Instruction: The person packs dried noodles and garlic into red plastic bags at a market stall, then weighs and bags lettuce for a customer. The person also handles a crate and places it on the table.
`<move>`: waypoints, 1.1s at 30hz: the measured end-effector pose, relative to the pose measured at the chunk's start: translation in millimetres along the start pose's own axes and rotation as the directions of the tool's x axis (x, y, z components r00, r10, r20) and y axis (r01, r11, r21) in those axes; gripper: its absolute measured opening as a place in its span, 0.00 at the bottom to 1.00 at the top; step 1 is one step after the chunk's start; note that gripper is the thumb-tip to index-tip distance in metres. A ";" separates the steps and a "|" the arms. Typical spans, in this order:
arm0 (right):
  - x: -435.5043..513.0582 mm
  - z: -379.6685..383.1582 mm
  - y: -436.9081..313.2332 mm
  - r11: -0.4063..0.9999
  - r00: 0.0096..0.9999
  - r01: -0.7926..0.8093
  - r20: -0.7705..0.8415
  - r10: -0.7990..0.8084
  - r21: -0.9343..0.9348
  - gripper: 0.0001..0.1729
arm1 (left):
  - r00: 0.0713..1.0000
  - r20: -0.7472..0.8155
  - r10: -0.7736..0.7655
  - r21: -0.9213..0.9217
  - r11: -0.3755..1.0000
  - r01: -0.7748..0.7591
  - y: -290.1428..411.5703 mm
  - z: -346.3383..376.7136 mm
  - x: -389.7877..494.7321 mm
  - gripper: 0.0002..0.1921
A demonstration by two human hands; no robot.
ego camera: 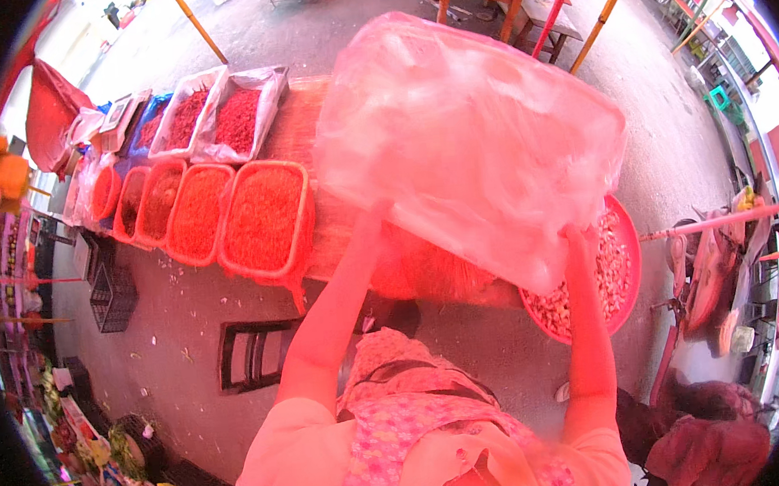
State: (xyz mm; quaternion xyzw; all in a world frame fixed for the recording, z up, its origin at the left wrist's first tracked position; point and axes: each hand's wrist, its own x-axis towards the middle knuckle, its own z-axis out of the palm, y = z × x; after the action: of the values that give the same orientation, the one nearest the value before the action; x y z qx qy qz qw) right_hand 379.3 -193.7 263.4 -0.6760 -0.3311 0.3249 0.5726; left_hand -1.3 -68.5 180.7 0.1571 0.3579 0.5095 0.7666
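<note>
A large translucent plastic sheet or bag spreads in front of me above the wooden table. My left hand grips its near left edge, and my right hand grips its near right corner. Under its near edge, a reddish heap lies partly hidden on the table. Below my right hand stands a round red basin holding many small pale pieces; the sheet and my forearm cover part of it. The fingers of both hands are blurred.
Several red baskets of shredded or grainy food line the table's left side. Behind them stand white lined trays and a scale. A dark stool is on the floor below. Poles rise beyond the table; a person is at lower right.
</note>
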 end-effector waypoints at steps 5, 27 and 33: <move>150.7 90.0 -11.3 1.000 0.998 0.022 0.055 -0.021 -0.015 0.10 | 0.996 -0.061 0.061 -0.025 0.998 -0.063 63.2 17.4 128.8 0.14; 321.8 200.4 233.6 0.760 0.972 -0.031 0.157 0.174 -0.650 0.26 | 0.855 -0.508 -0.107 0.081 0.982 0.172 -55.7 -78.8 279.8 0.14; 158.6 135.1 162.8 0.879 0.916 0.198 0.401 -0.008 -0.434 0.17 | 0.991 0.107 0.073 0.994 0.018 -0.109 -101.2 11.9 140.8 0.16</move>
State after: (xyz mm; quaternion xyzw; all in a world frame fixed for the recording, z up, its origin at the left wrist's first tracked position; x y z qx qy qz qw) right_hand 371.4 -8.5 74.8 -0.6965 -0.5421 0.3314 0.3334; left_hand 106.5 15.1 73.0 0.6764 0.5910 0.1607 0.4092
